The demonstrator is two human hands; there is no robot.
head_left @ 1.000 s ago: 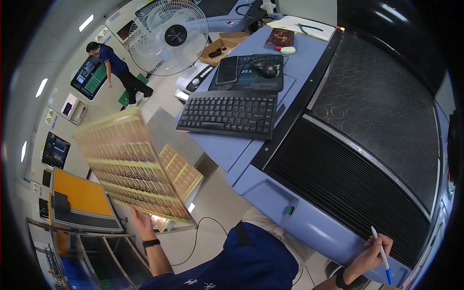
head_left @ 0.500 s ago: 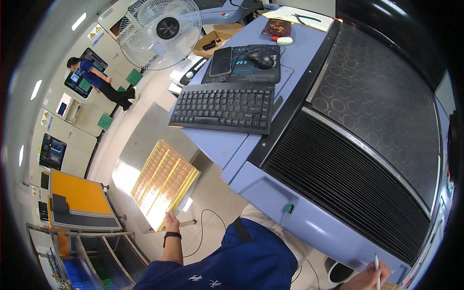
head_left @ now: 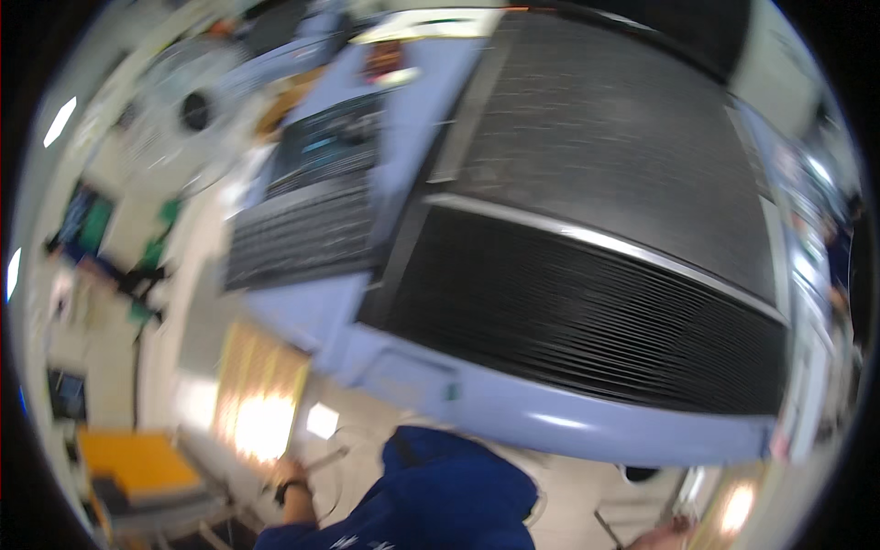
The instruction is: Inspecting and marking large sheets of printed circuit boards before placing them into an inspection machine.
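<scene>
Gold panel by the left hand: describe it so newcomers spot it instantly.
On the big blue machine, find the black keyboard at left; just below lies the gold panel, the left hand at its lower end. Unlike the gold surface beside the right hand, it sits in the picture's left half.

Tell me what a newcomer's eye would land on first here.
Most likely the big black machine bed with its ribbed front strip, filling the centre and right. Next, the gold panel with a white glare at lower left, the left hand at its lower edge. The flat orange board also stands out near the lower-left rim.
</scene>
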